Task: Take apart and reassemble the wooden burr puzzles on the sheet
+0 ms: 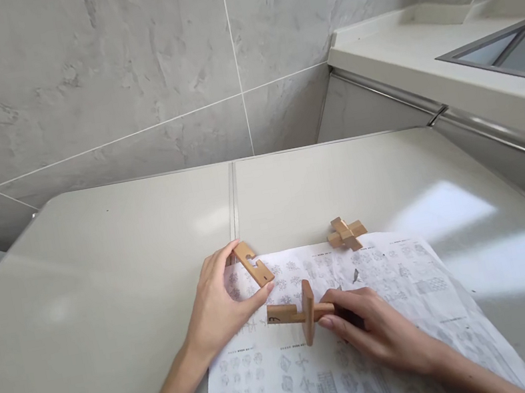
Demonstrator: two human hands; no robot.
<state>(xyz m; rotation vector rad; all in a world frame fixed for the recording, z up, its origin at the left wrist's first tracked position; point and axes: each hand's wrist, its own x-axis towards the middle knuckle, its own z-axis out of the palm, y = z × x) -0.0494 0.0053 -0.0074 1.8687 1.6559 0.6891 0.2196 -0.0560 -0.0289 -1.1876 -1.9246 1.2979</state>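
My left hand (215,306) pinches a notched wooden puzzle piece (253,264) between thumb and fingertips, just above the printed sheet. My right hand (375,332) grips a cross of two joined wooden pieces (297,313), one bar lying level and one standing upright through it. Both hands hover over a large paper instruction sheet (410,285) covered in small diagrams. A small assembled wooden cross (347,234) lies at the sheet's far edge, apart from both hands.
The sheet lies on a pale grey table (116,263) with a seam (233,201) down its middle. A grey tiled wall stands behind. To the right runs a white counter (421,60) with a sunken sink (516,53).
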